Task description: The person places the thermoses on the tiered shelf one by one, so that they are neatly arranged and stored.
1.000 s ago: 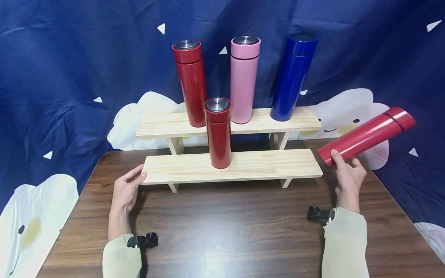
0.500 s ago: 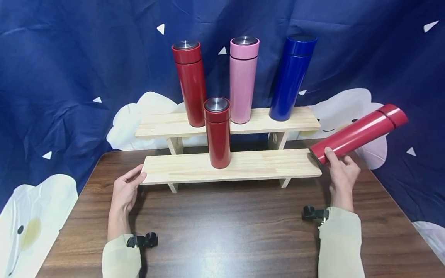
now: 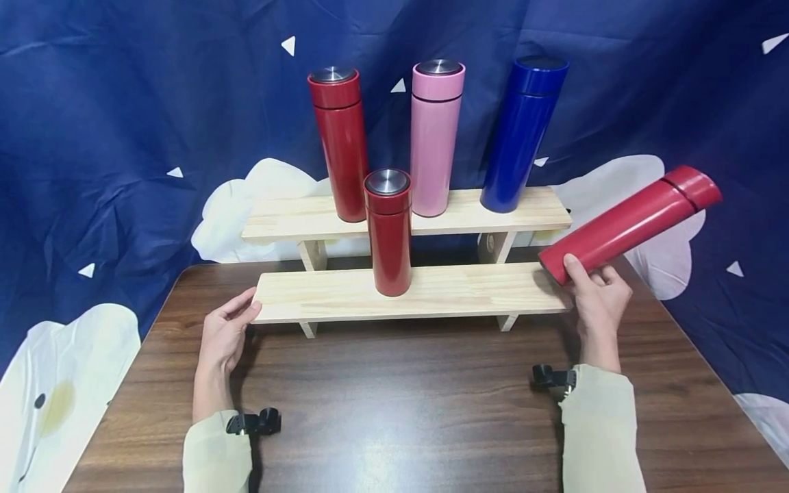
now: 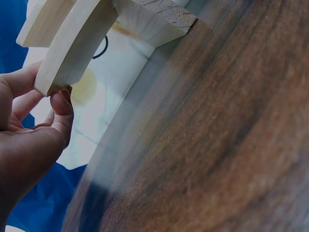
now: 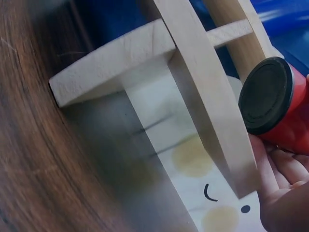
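Observation:
My right hand [image 3: 598, 301] grips a red thermos bottle [image 3: 629, 222] near its base, thumb on the near side. The bottle is tilted, its lid up and to the right, its base over the right end of the lower shelf board. In the right wrist view its black base [image 5: 266, 95] faces the camera beside the board edge [image 5: 212, 106]. My left hand [image 3: 224, 335] pinches the left end of the two-tier wooden shelf's lower board [image 3: 320, 294], its fingers and thumb on either side [image 4: 67, 53] of that end. Another red thermos [image 3: 390, 239] stands upright mid-board.
On the upper board [image 3: 277, 216] stand a red thermos [image 3: 340, 150], a pink thermos [image 3: 436, 144] and a blue thermos [image 3: 524, 137]. The shelf rests on a brown wooden table [image 3: 394, 397]. Behind hangs a dark blue cloth [image 3: 154, 89] with white clouds.
My right hand has moved left and slightly up with the red thermos, bringing its base from beside the lower board to over its right end. The left hand stays at the board.

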The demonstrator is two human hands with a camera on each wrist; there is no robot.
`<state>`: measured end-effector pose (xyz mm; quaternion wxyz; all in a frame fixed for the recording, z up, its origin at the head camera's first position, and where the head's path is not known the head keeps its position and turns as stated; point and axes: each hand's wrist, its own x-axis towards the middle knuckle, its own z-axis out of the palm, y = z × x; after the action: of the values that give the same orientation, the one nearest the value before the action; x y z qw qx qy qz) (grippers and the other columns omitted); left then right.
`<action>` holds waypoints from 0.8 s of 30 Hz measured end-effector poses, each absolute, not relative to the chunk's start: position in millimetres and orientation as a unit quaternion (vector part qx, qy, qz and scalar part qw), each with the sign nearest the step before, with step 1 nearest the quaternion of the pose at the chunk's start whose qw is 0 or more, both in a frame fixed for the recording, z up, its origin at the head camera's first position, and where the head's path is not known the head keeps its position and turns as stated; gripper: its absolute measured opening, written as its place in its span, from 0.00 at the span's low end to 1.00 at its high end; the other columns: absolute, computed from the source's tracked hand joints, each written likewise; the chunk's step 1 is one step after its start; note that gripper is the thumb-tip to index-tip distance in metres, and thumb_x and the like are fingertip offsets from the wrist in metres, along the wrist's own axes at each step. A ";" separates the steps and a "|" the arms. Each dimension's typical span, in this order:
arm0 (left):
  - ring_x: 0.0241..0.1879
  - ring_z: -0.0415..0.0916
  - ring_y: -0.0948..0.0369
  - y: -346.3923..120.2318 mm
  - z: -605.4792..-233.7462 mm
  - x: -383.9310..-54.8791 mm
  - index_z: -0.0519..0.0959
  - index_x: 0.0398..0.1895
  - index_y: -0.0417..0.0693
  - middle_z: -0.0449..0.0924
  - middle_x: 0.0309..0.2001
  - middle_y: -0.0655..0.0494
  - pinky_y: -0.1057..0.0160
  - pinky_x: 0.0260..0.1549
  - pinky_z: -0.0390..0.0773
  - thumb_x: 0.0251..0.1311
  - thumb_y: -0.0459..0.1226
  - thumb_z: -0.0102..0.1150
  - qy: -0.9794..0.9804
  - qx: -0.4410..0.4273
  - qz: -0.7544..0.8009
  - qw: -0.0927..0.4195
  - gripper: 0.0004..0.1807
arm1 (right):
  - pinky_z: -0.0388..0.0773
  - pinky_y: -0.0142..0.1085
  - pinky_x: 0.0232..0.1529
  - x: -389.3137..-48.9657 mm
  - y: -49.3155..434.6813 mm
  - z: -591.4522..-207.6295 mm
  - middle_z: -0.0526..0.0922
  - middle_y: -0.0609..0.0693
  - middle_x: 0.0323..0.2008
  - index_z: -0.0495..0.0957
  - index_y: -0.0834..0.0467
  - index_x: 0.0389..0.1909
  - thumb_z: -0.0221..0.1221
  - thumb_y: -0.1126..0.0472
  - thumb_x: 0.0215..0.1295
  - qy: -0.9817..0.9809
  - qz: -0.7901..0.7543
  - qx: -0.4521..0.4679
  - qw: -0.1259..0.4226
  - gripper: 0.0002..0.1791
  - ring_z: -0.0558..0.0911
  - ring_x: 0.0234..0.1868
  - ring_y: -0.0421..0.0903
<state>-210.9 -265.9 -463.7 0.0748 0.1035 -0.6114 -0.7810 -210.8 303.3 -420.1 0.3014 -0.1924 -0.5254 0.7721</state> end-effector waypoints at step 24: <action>0.51 0.75 0.62 -265.7 -465.7 -211.4 0.68 0.65 0.23 0.83 0.45 0.59 0.73 0.51 0.76 0.63 0.23 0.64 -0.599 0.102 -0.790 0.079 0.29 | 0.83 0.29 0.26 -209.3 276.0 -415.0 0.87 0.49 0.31 0.86 0.60 0.46 0.76 0.67 0.51 -0.565 0.759 -0.160 0.279 0.19 0.86 0.27 0.39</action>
<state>-211.4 -265.7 -465.7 0.0789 0.1022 -0.5995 -0.7899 -209.3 276.0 -415.0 0.2794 -0.1603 -0.5655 0.7593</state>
